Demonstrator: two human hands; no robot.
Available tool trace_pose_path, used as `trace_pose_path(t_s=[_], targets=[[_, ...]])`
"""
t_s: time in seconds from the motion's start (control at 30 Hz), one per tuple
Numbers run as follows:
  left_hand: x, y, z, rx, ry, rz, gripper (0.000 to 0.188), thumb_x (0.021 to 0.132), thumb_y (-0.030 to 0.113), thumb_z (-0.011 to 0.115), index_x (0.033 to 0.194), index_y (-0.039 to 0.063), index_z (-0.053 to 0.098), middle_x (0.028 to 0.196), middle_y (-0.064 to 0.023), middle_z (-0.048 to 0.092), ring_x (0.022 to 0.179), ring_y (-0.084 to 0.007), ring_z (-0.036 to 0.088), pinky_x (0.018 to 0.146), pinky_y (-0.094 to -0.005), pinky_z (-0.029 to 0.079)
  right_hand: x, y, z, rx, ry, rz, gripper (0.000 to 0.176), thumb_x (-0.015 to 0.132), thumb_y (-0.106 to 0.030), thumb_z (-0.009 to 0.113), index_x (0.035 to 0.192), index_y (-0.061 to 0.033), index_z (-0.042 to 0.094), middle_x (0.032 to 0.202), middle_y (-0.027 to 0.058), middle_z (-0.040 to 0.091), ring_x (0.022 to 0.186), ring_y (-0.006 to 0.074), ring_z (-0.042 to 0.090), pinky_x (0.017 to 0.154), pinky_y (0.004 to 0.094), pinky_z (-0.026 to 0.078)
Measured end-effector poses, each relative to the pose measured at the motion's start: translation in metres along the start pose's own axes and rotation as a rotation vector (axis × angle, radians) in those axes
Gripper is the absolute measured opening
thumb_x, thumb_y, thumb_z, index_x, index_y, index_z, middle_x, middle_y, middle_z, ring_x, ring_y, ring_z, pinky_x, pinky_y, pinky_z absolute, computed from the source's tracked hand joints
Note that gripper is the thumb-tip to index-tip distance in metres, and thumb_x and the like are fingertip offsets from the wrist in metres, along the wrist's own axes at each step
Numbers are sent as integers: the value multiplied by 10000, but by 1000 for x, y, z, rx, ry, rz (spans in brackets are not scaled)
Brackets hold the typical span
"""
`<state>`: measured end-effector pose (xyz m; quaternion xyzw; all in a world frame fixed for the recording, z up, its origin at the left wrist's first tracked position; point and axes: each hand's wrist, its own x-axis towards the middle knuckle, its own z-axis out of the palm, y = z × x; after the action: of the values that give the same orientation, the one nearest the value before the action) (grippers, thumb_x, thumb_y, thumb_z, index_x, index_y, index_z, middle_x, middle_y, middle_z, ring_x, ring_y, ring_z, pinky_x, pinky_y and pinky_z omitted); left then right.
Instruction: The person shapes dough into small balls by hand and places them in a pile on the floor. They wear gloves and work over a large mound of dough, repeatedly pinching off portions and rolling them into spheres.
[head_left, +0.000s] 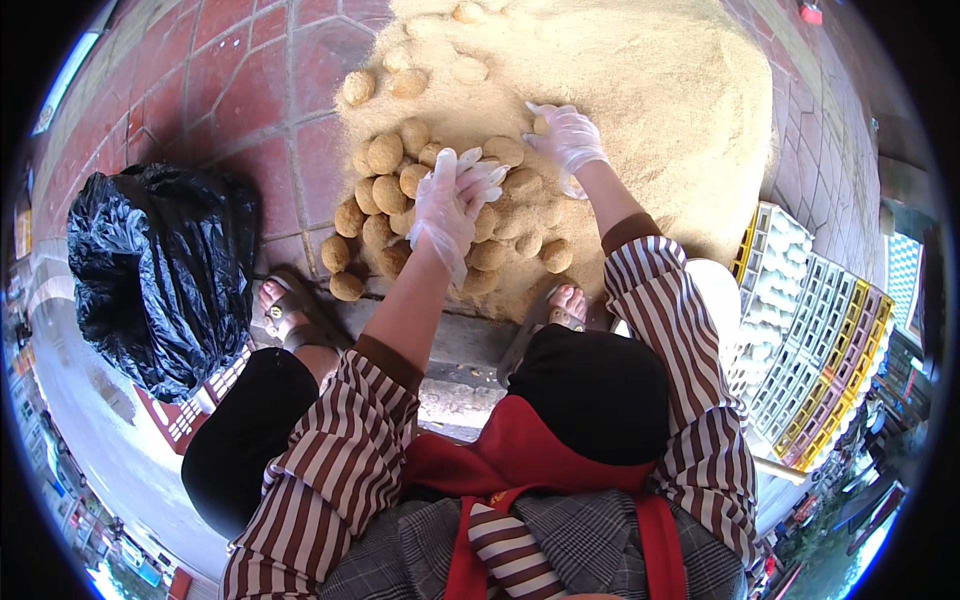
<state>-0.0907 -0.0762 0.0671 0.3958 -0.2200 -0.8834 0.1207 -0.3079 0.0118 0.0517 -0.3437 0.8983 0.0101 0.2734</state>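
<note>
A wide bed of tan, sawdust-like husk (660, 112) lies before me, with a pile of egg-shaped lumps coated in it (389, 193) at its near left. My left hand (456, 191), in a clear plastic glove, is over that pile with its fingers apart; nothing shows in it. To the right, my right hand (566, 135), gloved the same way, is low over the husk. Between its thumb and forefinger shows a coated egg-shaped lump (541, 124), partly hidden by the fingers. More coated lumps (409, 83) lie half sunk farther out.
A black plastic bag (161, 277) stands at left over a red plastic crate (169, 420). At right are stacked plastic crates (806, 352), with pale eggs (780, 262) in the nearest. Red paving tiles (255, 97) surround the husk. My sandalled feet (285, 307) flank the pile.
</note>
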Motion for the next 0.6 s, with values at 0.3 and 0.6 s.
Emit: trace_pose_path(t_s=[0.3,0.6], targets=[[-8,-31,9,-186,-155,-394,739,999,611,514,1416,2,472,1265,-151,609,1080,-259,647,946,-341,562,-57,-9,16,1525,-250,-108,577,860,-79,781,1372,22,533,1322,153,637,1242,230,588,1092,383,444],[-11,-37,35,-318,-119,-211,515,1055,575,377,1239,136,572,1176,-82,624,1125,-222,618,873,-354,570,-117,-58,32,1545,81,-53,382,1017,-290,629,1298,-33,654,1257,71,691,1166,199,633,1052,316,471]])
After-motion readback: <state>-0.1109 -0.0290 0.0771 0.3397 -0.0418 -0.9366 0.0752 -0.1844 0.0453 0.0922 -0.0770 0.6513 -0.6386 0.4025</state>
